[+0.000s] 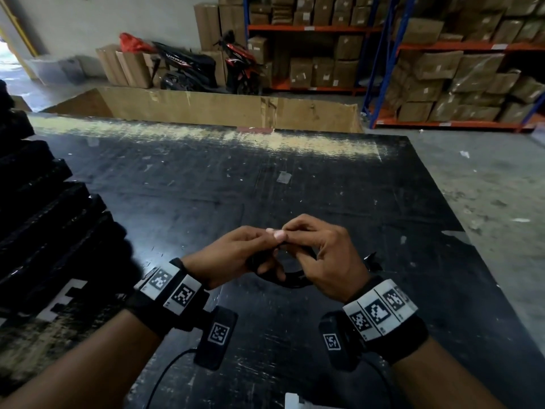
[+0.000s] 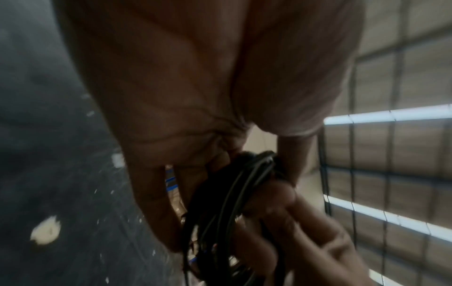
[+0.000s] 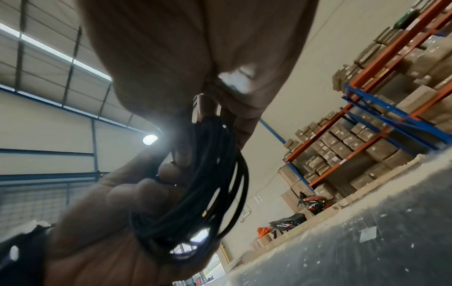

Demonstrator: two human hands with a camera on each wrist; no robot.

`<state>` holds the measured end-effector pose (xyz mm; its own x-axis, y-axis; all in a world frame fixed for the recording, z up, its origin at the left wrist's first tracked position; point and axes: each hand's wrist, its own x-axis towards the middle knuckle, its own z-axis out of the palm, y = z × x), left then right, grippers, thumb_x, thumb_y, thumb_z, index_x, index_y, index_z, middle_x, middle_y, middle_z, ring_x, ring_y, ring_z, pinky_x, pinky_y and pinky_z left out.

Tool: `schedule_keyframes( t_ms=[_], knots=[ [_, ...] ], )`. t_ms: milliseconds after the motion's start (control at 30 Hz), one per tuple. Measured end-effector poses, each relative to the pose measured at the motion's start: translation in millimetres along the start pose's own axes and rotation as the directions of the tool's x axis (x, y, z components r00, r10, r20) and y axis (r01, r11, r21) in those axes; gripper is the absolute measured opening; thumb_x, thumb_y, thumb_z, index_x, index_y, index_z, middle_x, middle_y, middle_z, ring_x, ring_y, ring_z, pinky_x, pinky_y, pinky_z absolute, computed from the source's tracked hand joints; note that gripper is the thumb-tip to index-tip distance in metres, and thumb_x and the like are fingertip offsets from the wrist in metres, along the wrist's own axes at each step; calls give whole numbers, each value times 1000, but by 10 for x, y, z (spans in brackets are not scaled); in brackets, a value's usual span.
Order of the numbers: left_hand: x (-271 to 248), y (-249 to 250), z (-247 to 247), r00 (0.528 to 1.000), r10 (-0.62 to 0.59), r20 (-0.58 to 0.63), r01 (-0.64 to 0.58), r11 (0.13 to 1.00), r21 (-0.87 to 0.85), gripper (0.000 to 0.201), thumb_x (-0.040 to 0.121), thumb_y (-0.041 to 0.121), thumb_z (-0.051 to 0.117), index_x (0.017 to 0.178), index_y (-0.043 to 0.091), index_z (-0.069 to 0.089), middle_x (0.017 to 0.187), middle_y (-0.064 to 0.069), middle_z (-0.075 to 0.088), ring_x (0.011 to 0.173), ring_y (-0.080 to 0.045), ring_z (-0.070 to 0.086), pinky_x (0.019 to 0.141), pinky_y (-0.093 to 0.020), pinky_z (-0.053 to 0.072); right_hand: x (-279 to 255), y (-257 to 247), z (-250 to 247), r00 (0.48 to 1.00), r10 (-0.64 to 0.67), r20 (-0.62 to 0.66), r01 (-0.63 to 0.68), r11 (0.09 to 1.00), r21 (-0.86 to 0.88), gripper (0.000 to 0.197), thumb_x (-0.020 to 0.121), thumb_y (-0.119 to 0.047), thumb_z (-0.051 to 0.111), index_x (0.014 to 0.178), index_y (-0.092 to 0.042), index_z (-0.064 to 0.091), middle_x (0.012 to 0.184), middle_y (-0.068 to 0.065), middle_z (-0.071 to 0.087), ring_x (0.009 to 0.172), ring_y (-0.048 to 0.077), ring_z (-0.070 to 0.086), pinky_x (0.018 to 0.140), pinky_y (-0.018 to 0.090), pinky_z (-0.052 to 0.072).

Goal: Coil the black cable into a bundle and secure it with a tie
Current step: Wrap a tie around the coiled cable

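Observation:
The black cable (image 1: 290, 278) is wound into a small coil of several loops, held between both hands above the black table (image 1: 295, 178). My left hand (image 1: 236, 258) curls its fingers round the left side of the coil (image 2: 234, 197). My right hand (image 1: 318, 255) grips the right side, its thumb and forefinger pinching at the top of the bundle beside the left thumb. In the right wrist view the coil (image 3: 208, 183) hangs below the fingers, bunched tight at the top. The tie itself is too small and too hidden to make out.
A stack of black foam-like pieces (image 1: 44, 208) fills the table's left side. A large open cardboard box (image 1: 224, 109) stands behind the table. Shelving with cartons (image 1: 457, 72) and parked scooters (image 1: 206, 66) are at the back. A sticker (image 1: 283, 177) lies mid-table.

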<state>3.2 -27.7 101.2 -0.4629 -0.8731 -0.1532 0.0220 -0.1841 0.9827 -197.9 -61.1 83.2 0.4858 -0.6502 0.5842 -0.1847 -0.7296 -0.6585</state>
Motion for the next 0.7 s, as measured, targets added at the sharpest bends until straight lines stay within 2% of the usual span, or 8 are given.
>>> schedule_keyframes(
  t_ms=[67, 167, 267, 400, 467, 533, 600, 700],
  knots=[
    [6, -10, 38, 999, 43, -2, -42, 994, 96, 40, 106, 36, 43, 86, 25, 75, 60, -1, 43, 74, -29, 59, 82, -44, 53, -10, 30, -31, 1000, 23, 15, -24, 999, 32, 18, 88, -5, 68, 100, -5, 81, 96, 4, 73, 88, 15, 71, 77, 32, 59],
    [21, -57, 92, 991, 132, -24, -127, 981, 145, 46, 109, 33, 37, 74, 27, 67, 56, 10, 41, 64, -28, 47, 94, -76, 41, -23, 61, -86, 988, 152, 22, -153, 962, 227, 19, 84, -5, 78, 103, -4, 80, 97, 6, 76, 89, 15, 74, 79, 32, 60],
    [68, -101, 154, 980, 193, -47, -185, 974, 134, 52, 110, 25, 30, 76, 34, 69, 56, 15, 41, 62, -27, 35, 90, -80, 37, -60, 88, -62, 931, 364, -17, -302, 796, 525, 35, 78, -7, 81, 112, -3, 76, 93, 8, 79, 74, 10, 71, 67, 22, 57],
    [163, -200, 289, 954, 266, -141, -251, 961, 115, 50, 107, 26, 32, 84, 40, 74, 54, 14, 46, 55, -16, 33, 79, -61, 40, -162, 115, 26, 857, 506, -98, -334, 690, 642, 32, 74, -18, 80, 102, -1, 78, 83, 22, 77, 55, 16, 58, 55, 23, 51],
    [203, -266, 331, 955, 250, -161, -235, 966, 107, 53, 108, 24, 31, 83, 41, 75, 54, 13, 40, 53, -10, 33, 77, -54, 39, -213, 156, 52, 830, 543, -130, -348, 685, 640, 26, 77, -14, 81, 97, 2, 79, 84, 27, 76, 55, 18, 56, 53, 24, 50],
    [229, -339, 306, 972, 189, -138, -178, 980, 93, 56, 110, 22, 30, 80, 38, 75, 52, 11, 41, 53, -14, 34, 73, -49, 40, -274, 228, 72, 812, 565, -149, -372, 697, 613, 17, 80, -7, 80, 93, 4, 79, 82, 28, 76, 56, 21, 56, 51, 24, 48],
    [266, -426, 222, 992, 96, -85, -87, 991, 99, 48, 111, 28, 36, 80, 28, 72, 54, 10, 44, 55, -20, 44, 71, -45, 42, -356, 298, 87, 807, 574, -139, -413, 716, 562, 11, 82, -3, 79, 89, 5, 79, 80, 27, 76, 56, 23, 57, 50, 24, 48],
    [330, -589, 155, 998, -47, -33, 50, 993, 103, 41, 104, 32, 45, 84, 6, 70, 54, -3, 44, 59, -24, 56, 66, -36, 44, -534, 387, 71, 804, 591, -67, -486, 718, 497, 11, 80, -2, 81, 86, 6, 79, 75, 18, 78, 52, 10, 61, 47, 20, 48]
  ],
)
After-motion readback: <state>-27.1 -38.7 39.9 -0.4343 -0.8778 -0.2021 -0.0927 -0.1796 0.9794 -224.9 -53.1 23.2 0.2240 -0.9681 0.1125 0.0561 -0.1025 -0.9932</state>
